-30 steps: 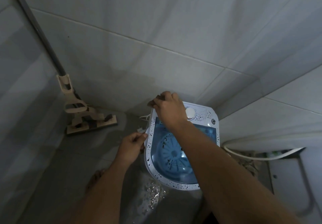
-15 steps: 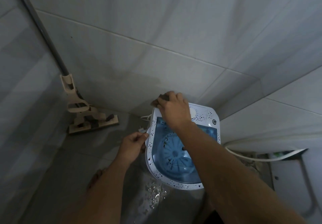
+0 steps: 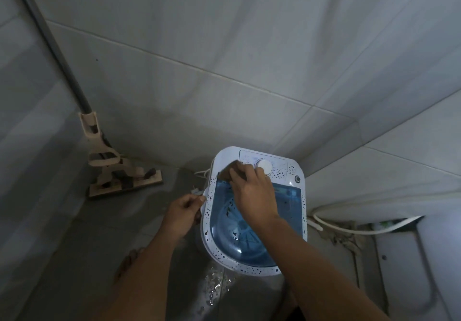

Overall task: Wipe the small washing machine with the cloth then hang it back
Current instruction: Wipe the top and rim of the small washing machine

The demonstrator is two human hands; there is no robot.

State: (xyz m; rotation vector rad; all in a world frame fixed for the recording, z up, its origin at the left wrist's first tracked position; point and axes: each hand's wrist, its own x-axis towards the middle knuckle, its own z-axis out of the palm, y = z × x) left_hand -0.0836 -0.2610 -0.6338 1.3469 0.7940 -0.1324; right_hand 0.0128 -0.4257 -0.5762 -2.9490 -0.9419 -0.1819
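Now that the right hand (image 3: 252,188), gripping the cloth (image 3: 225,173), has slid from the washing machine's (image 3: 252,269) eleven o'clock corner toward the dial (image 3: 264,166), the wiping goes on, while the left hand (image 3: 183,212) pinches the nine o'clock rim.

A tiled home washroom: grey wall tiles (image 3: 249,46), a wet floor (image 3: 74,233), a mop (image 3: 119,176) stood left of the washer (image 3: 254,265).

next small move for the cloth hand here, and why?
Probably sweep the right hand and the cloth rightward across the control panel. Dark specks dot the panel right of the dial, while the left hand grips the washing machine rim, steadying it.
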